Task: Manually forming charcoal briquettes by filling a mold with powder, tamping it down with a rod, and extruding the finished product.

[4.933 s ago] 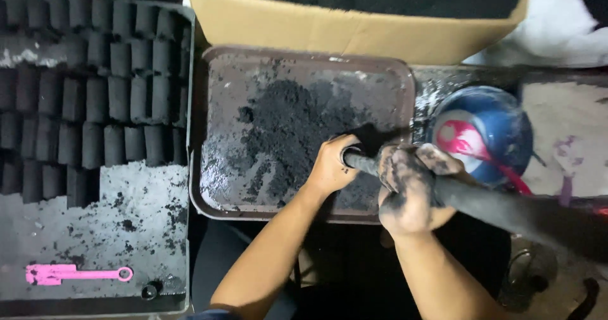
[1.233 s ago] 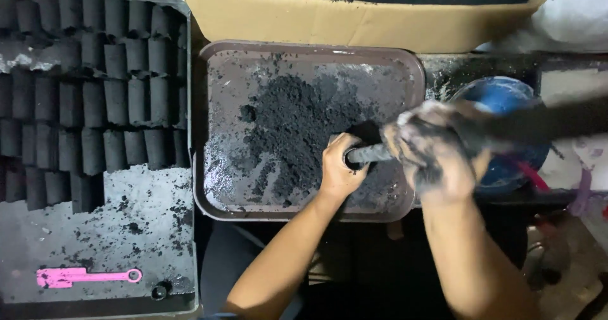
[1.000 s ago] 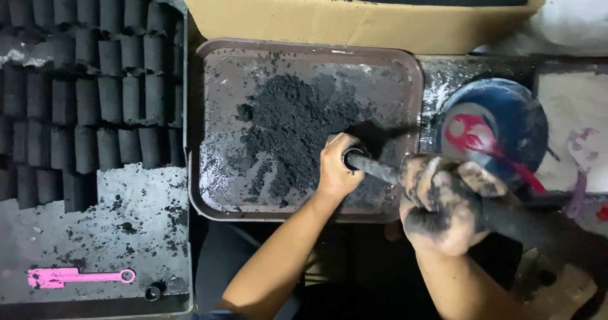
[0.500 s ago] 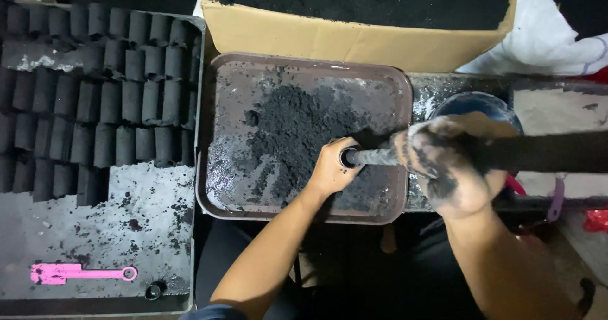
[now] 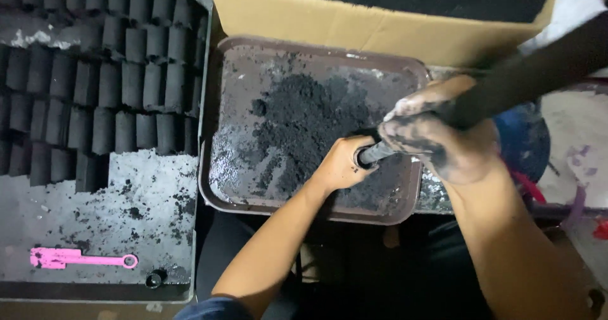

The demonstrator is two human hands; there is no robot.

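Observation:
A brown tray [image 5: 215, 168] in front of me holds a heap of black powder [image 5: 304, 124]. My left hand [image 5: 339, 165] is wrapped around a short upright tube [image 5: 366, 156] standing at the tray's near right side. My right hand [image 5: 437, 139], smeared black, grips a long dark rod [image 5: 525, 73] that slants down from the upper right. The rod's thin metal tip enters the mouth of the tube.
A large dark tray [image 5: 95, 231] on the left carries rows of black cylinder briquettes [image 5: 95, 86], loose powder and a pink flat tool [image 5: 76, 258]. A cardboard box [image 5: 354, 19] of black powder stands behind the brown tray. A blue round container [image 5: 525, 149] sits under my right hand.
My right hand has pumped the rod up and down in the tube, now raised and nearer the tube mouth. My left hand has kept its hold on the tube.

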